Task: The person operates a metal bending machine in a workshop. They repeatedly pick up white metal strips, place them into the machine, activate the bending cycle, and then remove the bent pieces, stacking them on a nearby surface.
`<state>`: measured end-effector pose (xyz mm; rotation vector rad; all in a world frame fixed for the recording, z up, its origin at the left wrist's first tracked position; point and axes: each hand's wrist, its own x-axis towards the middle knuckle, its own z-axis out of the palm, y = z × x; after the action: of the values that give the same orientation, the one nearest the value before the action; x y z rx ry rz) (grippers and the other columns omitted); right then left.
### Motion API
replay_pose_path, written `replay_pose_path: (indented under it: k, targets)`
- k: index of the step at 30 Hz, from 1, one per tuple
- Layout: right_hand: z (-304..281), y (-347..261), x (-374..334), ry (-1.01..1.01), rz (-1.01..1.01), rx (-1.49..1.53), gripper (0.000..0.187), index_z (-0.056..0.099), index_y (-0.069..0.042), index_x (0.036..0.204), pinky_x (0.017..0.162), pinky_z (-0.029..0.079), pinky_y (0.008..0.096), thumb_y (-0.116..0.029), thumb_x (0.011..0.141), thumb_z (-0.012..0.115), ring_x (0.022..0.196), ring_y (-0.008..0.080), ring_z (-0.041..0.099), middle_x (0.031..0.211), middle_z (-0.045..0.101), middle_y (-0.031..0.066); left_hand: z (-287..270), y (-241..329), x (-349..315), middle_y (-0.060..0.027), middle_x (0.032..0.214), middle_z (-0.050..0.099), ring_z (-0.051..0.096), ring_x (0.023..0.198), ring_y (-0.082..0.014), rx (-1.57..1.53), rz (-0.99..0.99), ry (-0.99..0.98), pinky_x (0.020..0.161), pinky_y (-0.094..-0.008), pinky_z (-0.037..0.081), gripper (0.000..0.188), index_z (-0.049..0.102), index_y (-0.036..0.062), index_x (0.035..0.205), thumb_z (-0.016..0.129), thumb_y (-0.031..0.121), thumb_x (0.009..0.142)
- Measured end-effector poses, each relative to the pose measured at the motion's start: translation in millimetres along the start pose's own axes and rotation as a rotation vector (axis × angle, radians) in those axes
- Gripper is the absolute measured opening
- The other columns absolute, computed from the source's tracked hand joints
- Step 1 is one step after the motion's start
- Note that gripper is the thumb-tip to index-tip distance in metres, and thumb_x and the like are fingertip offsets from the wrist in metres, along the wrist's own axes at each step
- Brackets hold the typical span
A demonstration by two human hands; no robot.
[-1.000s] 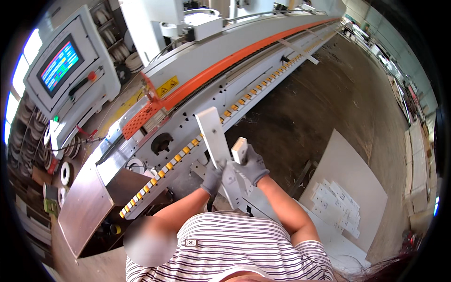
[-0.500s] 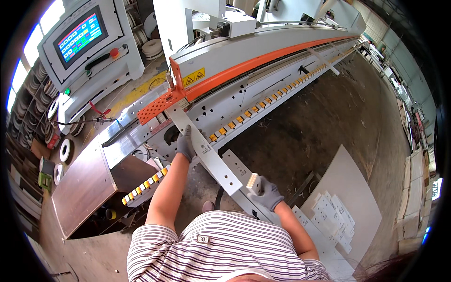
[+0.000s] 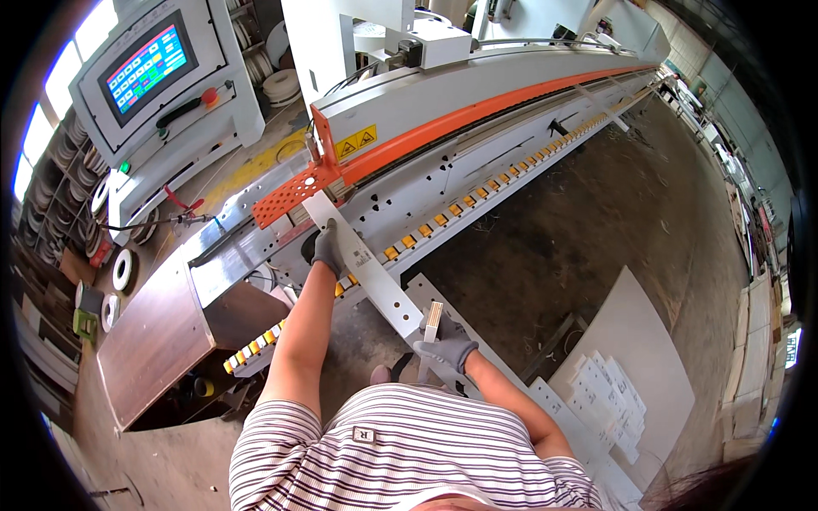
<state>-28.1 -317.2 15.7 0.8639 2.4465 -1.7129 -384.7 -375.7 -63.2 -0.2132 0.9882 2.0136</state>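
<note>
My left hand, in a grey glove, is closed on the left edge of a long white panel strip with round holes and a small printed label. The strip's far end lies beside the perforated orange guard of a long machine. My gloved right hand is closed around a small block with a pale, wood-coloured striped face. That block stands upright at the strip's near end; whether the two touch, I cannot tell. Part of the near end is hidden behind the right hand.
The machine's grey bed runs to the far right, edged with yellow rollers. A control screen stands at far left. Beside a brown cabinet lie tape rolls. Stacked white drilled pieces rest on a large board at right.
My right hand has moved left with the block to the strip's near end, and the block has turned more upright. My left hand and the strip have shifted slightly.
</note>
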Motion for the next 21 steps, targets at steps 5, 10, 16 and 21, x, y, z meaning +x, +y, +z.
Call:
replay_pose_path:
  k: [5, 10, 16, 21]
  targets:
    - [10, 5, 5, 0.019, -0.046, -0.08, 0.064, 0.052, -0.007, 0.116, 0.086, 0.048, 0.0392, -0.041, 0.068, 0.076, 0.101, 0.0313, 0.06, 0.11, 0.061, 0.0155, 3, 10, -2, -0.0126, 0.09, 0.061, 0.061, 0.083, -0.0307, 0.254, 0.075, 0.159, 0.075, -0.0454, 0.052, 0.036, 0.053, 0.0054, 0.109, 0.051, 0.039, 0.095]
    - [7, 1, 6, 0.018, -0.063, -0.045, 0.062, 0.052, -0.007, 0.115, 0.084, 0.049, 0.0399, -0.04, 0.068, 0.075, 0.098, 0.0317, 0.061, 0.106, 0.063, 0.0153, 4, 14, 3, -0.0073, 0.09, 0.061, 0.06, 0.077, -0.0234, 0.344, 0.091, 0.192, 0.071, -0.0398, 0.051, 0.036, 0.056, 0.0062, 0.108, 0.052, 0.039, 0.094]
    - [-15, -6, 7, 0.041, -0.037, 0.119, 0.06, 0.054, -0.007, 0.115, 0.082, 0.049, 0.0396, -0.039, 0.068, 0.076, 0.094, 0.0312, 0.063, 0.102, 0.064, 0.0146, 19, 3, 25, -0.01, 0.091, 0.062, 0.063, 0.072, -0.0253, 0.353, 0.073, 0.169, 0.065, -0.0413, 0.054, 0.037, 0.053, 0.0054, 0.111, 0.053, 0.038, 0.093]
    - [-49, 15, 21, 0.051, -0.002, 0.138, 0.052, 0.06, -0.005, 0.118, 0.076, 0.053, 0.0308, -0.019, 0.071, 0.077, 0.086, 0.0126, 0.064, 0.099, 0.067, 0.0057, 55, -23, 42, -0.0083, 0.094, 0.063, 0.061, 0.079, -0.0208, 0.377, 0.183, 0.254, 0.072, -0.04, 0.052, 0.047, 0.055, 0.0011, 0.116, 0.059, 0.04, 0.09]
